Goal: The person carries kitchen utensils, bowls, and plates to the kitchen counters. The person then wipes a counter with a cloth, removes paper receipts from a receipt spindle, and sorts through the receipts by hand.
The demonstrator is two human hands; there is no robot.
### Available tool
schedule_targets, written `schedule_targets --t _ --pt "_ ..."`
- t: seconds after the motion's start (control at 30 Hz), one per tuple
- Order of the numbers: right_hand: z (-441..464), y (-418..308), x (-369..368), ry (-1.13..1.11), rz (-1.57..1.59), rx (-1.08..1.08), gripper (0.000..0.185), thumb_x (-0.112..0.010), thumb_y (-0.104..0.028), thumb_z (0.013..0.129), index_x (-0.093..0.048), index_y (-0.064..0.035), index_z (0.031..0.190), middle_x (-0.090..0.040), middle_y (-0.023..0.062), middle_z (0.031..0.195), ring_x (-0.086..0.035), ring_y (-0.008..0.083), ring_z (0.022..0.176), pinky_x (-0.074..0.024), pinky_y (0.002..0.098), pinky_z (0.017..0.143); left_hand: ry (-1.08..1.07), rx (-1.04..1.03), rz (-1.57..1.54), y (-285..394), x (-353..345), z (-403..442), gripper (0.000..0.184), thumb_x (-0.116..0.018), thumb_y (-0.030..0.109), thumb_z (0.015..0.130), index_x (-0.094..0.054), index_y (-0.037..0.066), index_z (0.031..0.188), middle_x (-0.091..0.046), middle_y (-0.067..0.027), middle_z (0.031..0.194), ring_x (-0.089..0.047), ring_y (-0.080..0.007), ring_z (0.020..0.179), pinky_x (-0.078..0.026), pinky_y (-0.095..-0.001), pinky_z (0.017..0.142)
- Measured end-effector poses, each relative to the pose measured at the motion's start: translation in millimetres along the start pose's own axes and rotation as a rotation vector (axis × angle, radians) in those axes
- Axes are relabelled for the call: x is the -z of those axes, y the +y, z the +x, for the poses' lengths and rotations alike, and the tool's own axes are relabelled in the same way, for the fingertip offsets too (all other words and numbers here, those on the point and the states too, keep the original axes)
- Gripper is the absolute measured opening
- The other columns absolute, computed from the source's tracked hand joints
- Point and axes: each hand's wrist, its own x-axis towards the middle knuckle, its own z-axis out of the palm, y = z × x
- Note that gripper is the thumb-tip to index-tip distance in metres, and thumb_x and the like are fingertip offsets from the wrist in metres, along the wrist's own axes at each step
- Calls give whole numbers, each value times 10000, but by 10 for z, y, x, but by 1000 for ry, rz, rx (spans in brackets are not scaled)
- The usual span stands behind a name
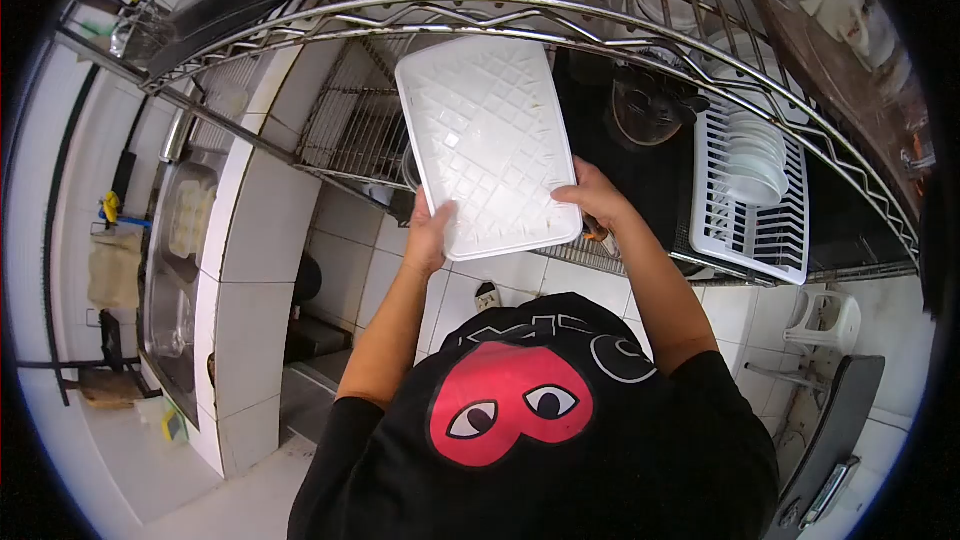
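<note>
1. White, rectangular plastic tray [490,145] with a raised diamond pattern is held between the two hands, slightly tilted, in front of the wire shelving.
2. Left hand [428,237] is clamped on the tray's lower left edge, thumb on the patterned face. Right hand [592,197] grips the right edge near the lower corner, its thumb also on that face. The hands are apart; the fingers behind the tray are mostly hidden.
3. Just beyond the right hand, a dark, see-through jug [645,118] sits on a black surface [655,185].
4. Farther right of that hand, a white slatted plastic dish rack [707,195] holds a row of small white dishes [755,180].
5. Above both hands, a curved metal wire shelf [470,2] crosses the view.
6. Well left of the left hand are a stainless steel sink [168,295] and a yellow-and-green sponge [174,422].
7. Below the right hand, off to the right, stands a white plastic chair [828,320].
</note>
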Motion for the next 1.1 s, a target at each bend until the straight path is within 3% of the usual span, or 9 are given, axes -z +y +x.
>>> schedule_targets --t 0.17,0.23,0.33,0.53,0.6,0.63,0.83,0.97,1.1 --pt "98 58 -47 207 35 -37 432 -606 -193 816 -451 -36 1187 -595 102 864 -573 149 691 -467 289 589 71 -84 161 133 221 77 494 -544 -45 790 -412 72 1251 -568 -73 1039 -539 -152 923 -457 -279 775" --pt "-10 -96 -23 146 192 -182 353 -570 -225 865 -452 -70 1160 -565 64 731 -523 110 533 -423 260 439 187 -66 593 777 347 -80 478 -553 -40 785 -437 54 1239 -572 -65 982 -530 -138 835 -454 -274 731" --pt "-74 -95 -22 207 253 -190 263 -522 -212 896 -446 -108 1126 -489 20 623 -419 71 411 -312 222 333 389 -433 1025 1349 962 -145 496 -480 -40 820 -379 48 1298 -551 -186 1165 -538 -246 1071 -439 -341 870" --pt "-83 86 -39 247 185 -168 268 -510 -165 895 -429 -113 1144 -512 36 660 -468 89 462 -373 234 381 592 -725 1799 1585 984 47 688 -409 -103 742 -369 240 1337 -448 -181 1274 -482 -331 1100 -408 -405 916" --pt "-101 20 -97 237 210 -172 278 -498 -138 892 -414 -116 1156 -516 38 674 -468 94 470 -374 238 387 360 -371 1897 1494 1158 160 677 -400 -91 755 -350 242 1342 -475 -191 1243 -514 -358 1061 -423 -412 897" --pt "-124 2 -102 234 221 -176 284 -492 -124 891 -406 -118 1162 -518 40 681 -468 97 474 -375 240 390 235 -100 1883 1514 1148 170 678 -399 -87 759 -339 247 1345 -482 -198 1232 -525 -370 1043 -427 -417 891" --pt "-127 16 -71 194 248 -191 311 -492 -105 879 -383 -123 1169 -499 39 679 -407 86 447 -330 230 375 687 -516 1222 1438 1308 -12 636 -394 -104 721 -309 82 1323 -515 -232 1150 -564 -327 1005 -458 -356 841" --pt "-126 -197 -304 194 260 -185 357 -572 -220 860 -384 -126 1148 -488 33 685 -389 76 441 -310 219 362 501 -277 269 1277 809 -338 604 -412 -110 705 -336 48 1283 -515 -131 1118 -536 -240 993 -458 -323 821" --pt "-84 -258 -365 146 269 -215 478 -664 -322 784 -447 -97 1145 -559 65 767 -517 120 590 -455 287 516 244 -133 241 722 160 -514 657 -510 -53 641 -363 31 1276 -519 -100 1107 -503 -232 1006 -411 -315 867"
